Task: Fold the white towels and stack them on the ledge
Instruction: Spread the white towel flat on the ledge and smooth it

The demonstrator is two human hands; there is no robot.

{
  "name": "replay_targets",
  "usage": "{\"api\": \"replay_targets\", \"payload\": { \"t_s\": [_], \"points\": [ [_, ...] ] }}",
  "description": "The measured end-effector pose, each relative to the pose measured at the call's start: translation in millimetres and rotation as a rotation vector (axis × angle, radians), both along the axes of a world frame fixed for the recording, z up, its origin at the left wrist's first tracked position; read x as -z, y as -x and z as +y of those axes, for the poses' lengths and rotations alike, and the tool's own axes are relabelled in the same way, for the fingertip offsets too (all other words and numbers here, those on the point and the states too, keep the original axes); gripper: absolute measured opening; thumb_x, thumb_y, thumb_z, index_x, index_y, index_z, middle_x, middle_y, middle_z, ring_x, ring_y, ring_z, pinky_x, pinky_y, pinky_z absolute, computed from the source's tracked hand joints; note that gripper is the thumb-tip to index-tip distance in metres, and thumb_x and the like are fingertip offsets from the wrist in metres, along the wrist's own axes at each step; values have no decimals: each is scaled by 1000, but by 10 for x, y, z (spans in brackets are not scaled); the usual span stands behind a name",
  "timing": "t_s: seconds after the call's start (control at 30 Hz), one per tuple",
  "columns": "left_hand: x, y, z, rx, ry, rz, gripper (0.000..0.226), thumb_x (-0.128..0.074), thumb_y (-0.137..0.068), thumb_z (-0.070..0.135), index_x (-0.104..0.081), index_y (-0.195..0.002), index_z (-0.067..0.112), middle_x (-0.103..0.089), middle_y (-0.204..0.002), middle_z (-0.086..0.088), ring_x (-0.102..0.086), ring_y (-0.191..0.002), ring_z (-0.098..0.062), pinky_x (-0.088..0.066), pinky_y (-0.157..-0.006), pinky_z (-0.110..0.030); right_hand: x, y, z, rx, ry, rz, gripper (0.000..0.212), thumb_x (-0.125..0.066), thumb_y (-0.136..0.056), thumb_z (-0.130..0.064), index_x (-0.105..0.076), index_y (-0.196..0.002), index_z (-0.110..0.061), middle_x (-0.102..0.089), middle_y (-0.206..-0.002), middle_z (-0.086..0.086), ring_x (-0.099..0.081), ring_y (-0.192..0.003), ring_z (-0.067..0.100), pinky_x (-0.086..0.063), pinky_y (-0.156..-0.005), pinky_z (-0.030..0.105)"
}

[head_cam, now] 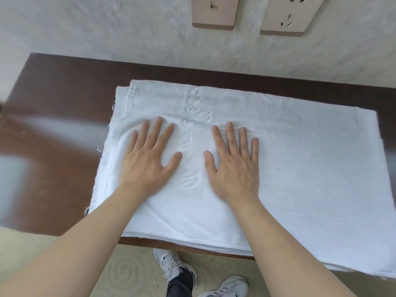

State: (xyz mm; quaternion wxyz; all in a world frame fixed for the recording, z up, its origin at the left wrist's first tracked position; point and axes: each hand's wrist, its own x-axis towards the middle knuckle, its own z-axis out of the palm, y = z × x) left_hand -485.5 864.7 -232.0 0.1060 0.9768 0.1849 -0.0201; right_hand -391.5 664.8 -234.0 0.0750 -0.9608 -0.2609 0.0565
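A folded white towel (300,168) with an embossed band lies flat on the dark brown ledge (53,125), covering its middle and right part; layered edges show along its left and near sides. My left hand (147,159) presses flat on the towel's left part, fingers spread and straight. My right hand (233,166) presses flat just right of it, also with fingers spread. Both palms lie on the top layer, about a thumb's width apart.
The ledge stands against a pale textured wall bearing a switch plate (214,13) and a socket plate (289,16). Bare wood shows left of the towel. Below the ledge's near edge are a patterned carpet (128,271) and my white shoes (175,264).
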Motion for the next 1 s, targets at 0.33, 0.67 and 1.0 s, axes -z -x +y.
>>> {"api": "replay_targets", "payload": {
  "t_s": [0.33, 0.67, 1.0],
  "points": [
    [-88, -474, 5, 229, 13, -62, 65, -25, -103, 55, -6, -160, 31, 4, -168, 2, 12, -154, -20, 5, -125, -43, -22, 47, 64, 9, 60, -31, 67, -24, -100, -55, -15, -160, -27, -8, -168, 3, -1, -155, 31, -9, -121, 61],
    [-15, -1361, 529, 148, -17, 83, 65, -4, -98, 68, 3, -157, 42, 4, -168, 6, 10, -154, -17, 7, -124, -43, -7, 38, 60, -4, 76, -38, 64, -22, -102, -53, -15, -160, -26, -11, -168, 3, -3, -154, 32, -11, -120, 61],
    [3, -1193, -250, 448, 46, -12, 55, -4, -105, 49, 2, -158, 39, 7, -168, 6, 14, -153, -16, 4, -125, -43, -33, 58, 73, 3, 62, -54, 61, -28, -102, -42, -31, -155, -12, -30, -162, 10, -15, -152, 35, -17, -118, 65]
  ]
}}
